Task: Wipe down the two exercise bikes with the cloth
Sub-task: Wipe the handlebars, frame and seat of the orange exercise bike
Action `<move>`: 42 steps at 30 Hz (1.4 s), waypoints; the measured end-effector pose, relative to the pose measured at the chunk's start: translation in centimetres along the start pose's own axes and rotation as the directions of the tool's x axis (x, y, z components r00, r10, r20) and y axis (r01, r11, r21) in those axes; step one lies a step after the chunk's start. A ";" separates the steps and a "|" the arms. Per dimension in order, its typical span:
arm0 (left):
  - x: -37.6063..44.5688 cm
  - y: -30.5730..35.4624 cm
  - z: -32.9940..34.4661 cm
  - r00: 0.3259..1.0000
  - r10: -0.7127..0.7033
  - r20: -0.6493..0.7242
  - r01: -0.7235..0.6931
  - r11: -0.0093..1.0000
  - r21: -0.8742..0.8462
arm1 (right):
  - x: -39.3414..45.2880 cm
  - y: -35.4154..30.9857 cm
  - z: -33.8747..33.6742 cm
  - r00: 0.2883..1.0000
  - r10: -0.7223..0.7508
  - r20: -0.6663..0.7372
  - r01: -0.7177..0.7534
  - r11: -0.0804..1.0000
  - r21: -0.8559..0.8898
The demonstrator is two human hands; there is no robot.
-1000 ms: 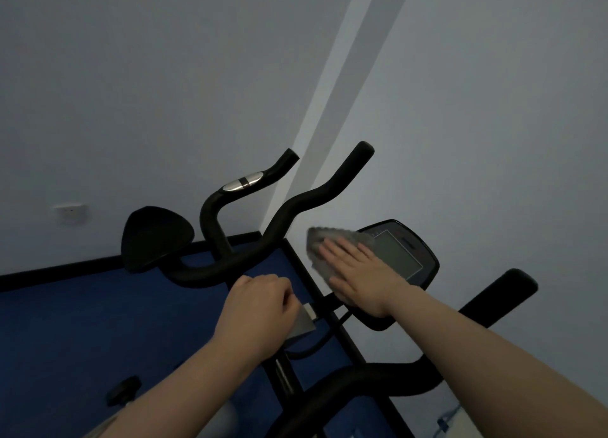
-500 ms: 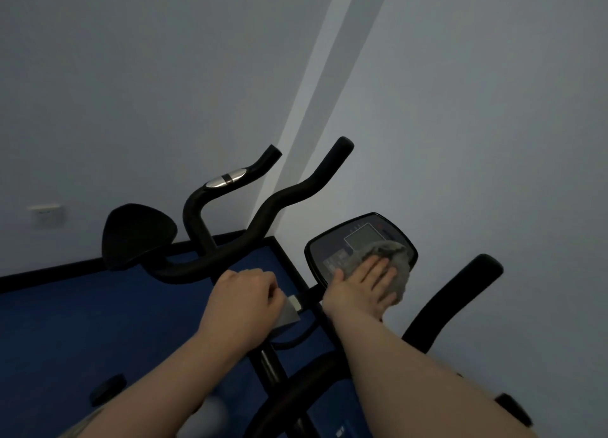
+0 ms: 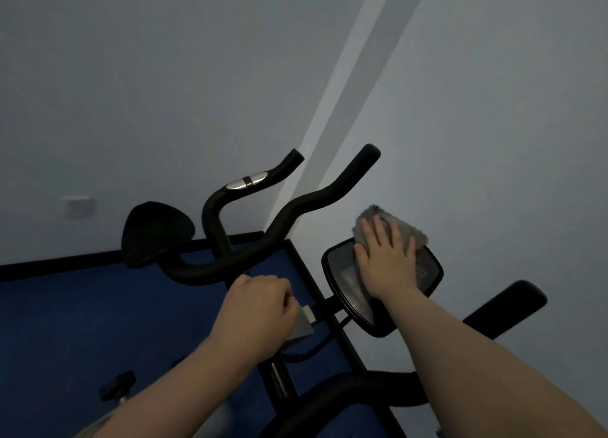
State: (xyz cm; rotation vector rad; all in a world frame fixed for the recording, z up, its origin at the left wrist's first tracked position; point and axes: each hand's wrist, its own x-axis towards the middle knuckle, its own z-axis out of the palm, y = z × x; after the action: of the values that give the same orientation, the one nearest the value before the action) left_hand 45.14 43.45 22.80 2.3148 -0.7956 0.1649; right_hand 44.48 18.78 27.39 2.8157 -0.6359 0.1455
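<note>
My right hand (image 3: 385, 260) lies flat with straight fingers on a grey cloth (image 3: 371, 218), pressing it against the upper part of the bike's black console (image 3: 345, 293). The cloth sticks out past the console's far edge. My left hand (image 3: 256, 309) is curled round the black handlebar (image 3: 296, 214) near its middle, beside a grey bracket (image 3: 304, 325). The handlebar's two horns rise toward the wall; one carries a silver sensor (image 3: 246, 181). A black pad (image 3: 156, 232) sits on the bar's left end.
A pale wall and its corner stand close behind the bike. Blue floor with a black skirting strip (image 3: 59, 263) lies below left. A wall socket (image 3: 77, 205) is at the left. A black knob (image 3: 116, 385) and the right handlebar arm (image 3: 506, 306) show lower down.
My right hand has slid the cloth from the console's lower right up to its top edge. My left hand keeps its grip on the handlebar. The view has shifted slightly.
</note>
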 end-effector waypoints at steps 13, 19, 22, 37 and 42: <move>-0.8 -0.1 -0.5 1.000 0.027 -0.008 -0.028 0.999 -0.046 | -5.1 3.2 -1.5 0.905 0.061 0.420 0.002 0.989 -0.149; -0.5 0.2 -0.2 1.000 0.005 -0.010 -0.005 1.000 0.000 | -1.6 2.1 0.2 0.974 0.173 0.145 -0.177 0.984 0.018; -0.2 0.2 -0.2 1.000 -0.006 0.010 0.006 1.000 0.008 | 0.1 1.2 0.7 0.998 -0.053 0.025 0.053 0.998 -0.017; -1.4 0.1 -1.3 0.991 -0.109 -0.083 0.084 0.961 -0.262 | -6.7 -1.4 -1.0 0.846 -0.421 0.328 0.422 0.904 0.071; -2.6 -0.5 -1.1 0.967 -0.131 -0.218 0.072 0.963 -0.259 | -8.5 -6.4 -3.0 0.948 -0.161 0.275 -0.088 0.696 0.712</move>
State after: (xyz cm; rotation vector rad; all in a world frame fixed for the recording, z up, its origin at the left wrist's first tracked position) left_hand 43.38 45.77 22.57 2.0467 -0.5435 0.2701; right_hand 39.51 28.67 27.58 3.6755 -0.7030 -0.1050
